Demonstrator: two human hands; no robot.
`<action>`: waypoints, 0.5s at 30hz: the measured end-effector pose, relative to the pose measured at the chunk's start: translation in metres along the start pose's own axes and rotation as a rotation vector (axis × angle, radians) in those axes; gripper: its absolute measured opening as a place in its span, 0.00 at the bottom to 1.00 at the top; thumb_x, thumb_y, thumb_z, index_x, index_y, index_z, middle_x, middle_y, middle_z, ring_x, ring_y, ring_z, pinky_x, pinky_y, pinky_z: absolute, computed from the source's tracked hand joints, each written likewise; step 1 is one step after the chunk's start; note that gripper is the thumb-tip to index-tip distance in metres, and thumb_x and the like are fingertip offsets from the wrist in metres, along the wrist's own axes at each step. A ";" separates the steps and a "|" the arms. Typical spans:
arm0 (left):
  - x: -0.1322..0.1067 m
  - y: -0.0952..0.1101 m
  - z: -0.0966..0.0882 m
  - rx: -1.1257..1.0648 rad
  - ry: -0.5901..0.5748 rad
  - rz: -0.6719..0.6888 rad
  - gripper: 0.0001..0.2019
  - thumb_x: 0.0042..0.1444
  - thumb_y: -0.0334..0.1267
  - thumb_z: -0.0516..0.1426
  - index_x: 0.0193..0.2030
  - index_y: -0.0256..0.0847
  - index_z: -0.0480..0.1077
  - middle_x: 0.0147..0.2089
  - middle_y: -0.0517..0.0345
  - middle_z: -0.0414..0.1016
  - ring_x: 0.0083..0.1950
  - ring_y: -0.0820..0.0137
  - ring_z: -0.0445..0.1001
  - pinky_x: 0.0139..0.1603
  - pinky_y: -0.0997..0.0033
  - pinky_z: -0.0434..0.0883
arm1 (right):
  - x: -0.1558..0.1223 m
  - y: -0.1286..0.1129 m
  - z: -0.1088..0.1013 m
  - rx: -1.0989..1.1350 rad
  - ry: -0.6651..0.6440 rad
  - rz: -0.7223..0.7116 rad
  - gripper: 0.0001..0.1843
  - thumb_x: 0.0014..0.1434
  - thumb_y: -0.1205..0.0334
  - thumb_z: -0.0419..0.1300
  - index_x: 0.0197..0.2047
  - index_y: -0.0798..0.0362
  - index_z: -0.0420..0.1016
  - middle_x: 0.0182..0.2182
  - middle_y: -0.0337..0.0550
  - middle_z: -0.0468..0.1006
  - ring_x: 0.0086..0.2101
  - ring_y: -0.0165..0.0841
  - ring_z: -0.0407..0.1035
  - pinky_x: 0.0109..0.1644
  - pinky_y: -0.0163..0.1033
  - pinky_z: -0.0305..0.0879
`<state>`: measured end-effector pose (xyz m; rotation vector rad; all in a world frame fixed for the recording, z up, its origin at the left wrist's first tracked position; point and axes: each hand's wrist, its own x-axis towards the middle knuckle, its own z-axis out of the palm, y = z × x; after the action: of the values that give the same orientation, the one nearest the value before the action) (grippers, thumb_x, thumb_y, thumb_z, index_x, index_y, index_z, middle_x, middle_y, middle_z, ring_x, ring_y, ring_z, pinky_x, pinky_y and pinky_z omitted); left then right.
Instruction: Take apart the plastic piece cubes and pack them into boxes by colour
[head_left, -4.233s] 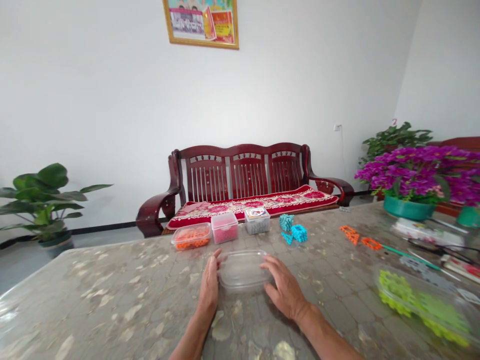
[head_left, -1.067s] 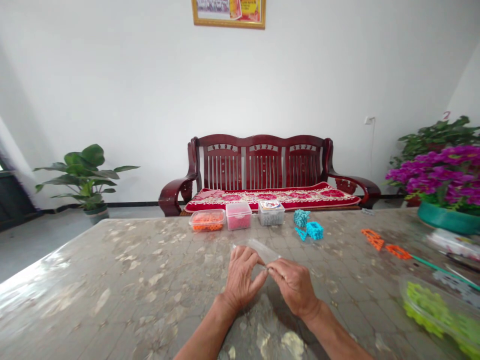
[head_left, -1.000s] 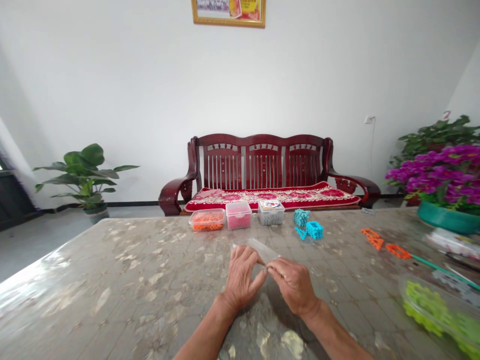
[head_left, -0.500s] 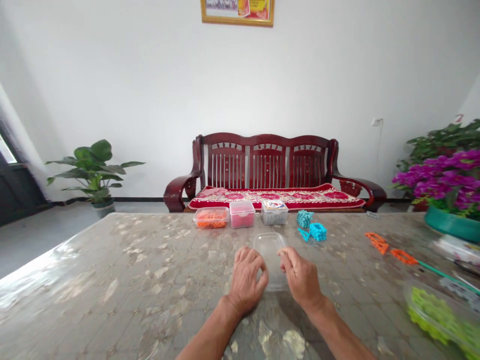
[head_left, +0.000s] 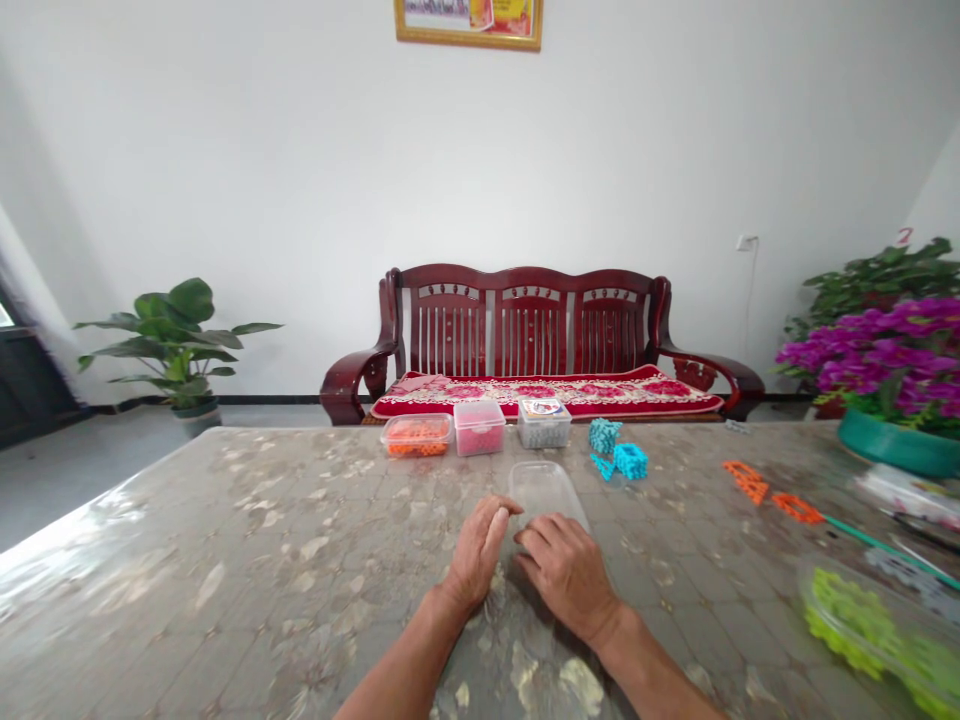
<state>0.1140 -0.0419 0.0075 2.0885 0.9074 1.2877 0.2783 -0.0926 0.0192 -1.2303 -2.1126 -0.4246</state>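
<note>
A see-through plastic piece with rounded corners [head_left: 546, 483] lies on the table in front of my hands. Whether it is a box or a lid I cannot tell, as its near part is hidden. My left hand [head_left: 478, 552] is at its near left corner, fingers stretched forward and thumb alongside. Over its near side is my right hand [head_left: 564, 568], back up, with fingers loosely bent to the left and the thumb apart. Nothing shows between the fingers of either hand, and a narrow gap separates the hands.
Behind stand clear boxes of orange pieces [head_left: 417, 437], pink pieces [head_left: 478, 430] and grey pieces [head_left: 544, 425]. Blue block shapes [head_left: 628, 460] sit beside them. Rightward lie orange shapes [head_left: 796, 508], a tub of lime-green pieces [head_left: 862, 620] and a teal flowerpot [head_left: 896, 442].
My right hand has moved left and down, uncurling from a pinch near the plastic's right edge. My left hand has turned, its fingers straightening. The view has shifted slightly.
</note>
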 end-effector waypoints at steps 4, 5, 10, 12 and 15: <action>0.005 0.000 -0.009 0.246 -0.033 0.192 0.19 0.69 0.49 0.44 0.53 0.45 0.71 0.57 0.50 0.71 0.62 0.58 0.63 0.64 0.49 0.60 | 0.002 0.008 -0.005 0.148 0.170 -0.026 0.07 0.66 0.65 0.56 0.40 0.50 0.76 0.34 0.44 0.80 0.38 0.34 0.74 0.45 0.40 0.70; 0.006 -0.002 -0.011 0.306 -0.036 0.221 0.19 0.68 0.50 0.46 0.55 0.46 0.70 0.59 0.51 0.70 0.65 0.57 0.59 0.67 0.47 0.56 | 0.002 0.009 -0.007 0.203 0.205 -0.021 0.08 0.67 0.64 0.55 0.42 0.49 0.76 0.35 0.44 0.81 0.39 0.34 0.74 0.47 0.40 0.71; 0.011 -0.004 -0.012 0.450 -0.017 0.262 0.15 0.69 0.46 0.48 0.48 0.46 0.73 0.44 0.56 0.73 0.52 0.62 0.67 0.68 0.47 0.53 | 0.000 0.014 -0.007 0.297 0.267 0.038 0.12 0.68 0.63 0.53 0.47 0.47 0.77 0.37 0.42 0.84 0.41 0.33 0.78 0.52 0.41 0.73; 0.011 -0.001 -0.011 0.483 0.008 0.263 0.15 0.69 0.47 0.49 0.42 0.46 0.74 0.39 0.56 0.72 0.47 0.63 0.68 0.62 0.51 0.59 | 0.000 0.018 -0.007 0.259 0.259 0.014 0.14 0.68 0.67 0.52 0.50 0.48 0.76 0.38 0.42 0.84 0.42 0.32 0.78 0.50 0.38 0.74; 0.012 0.005 -0.012 0.550 0.055 0.257 0.14 0.68 0.47 0.51 0.38 0.45 0.74 0.36 0.56 0.72 0.43 0.62 0.66 0.50 0.58 0.62 | 0.001 0.023 -0.009 0.175 0.226 -0.072 0.15 0.66 0.71 0.53 0.51 0.51 0.76 0.40 0.45 0.84 0.42 0.33 0.78 0.50 0.38 0.75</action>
<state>0.1080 -0.0351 0.0229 2.6763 1.1459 1.3335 0.3015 -0.0857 0.0255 -0.9625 -1.9597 -0.3827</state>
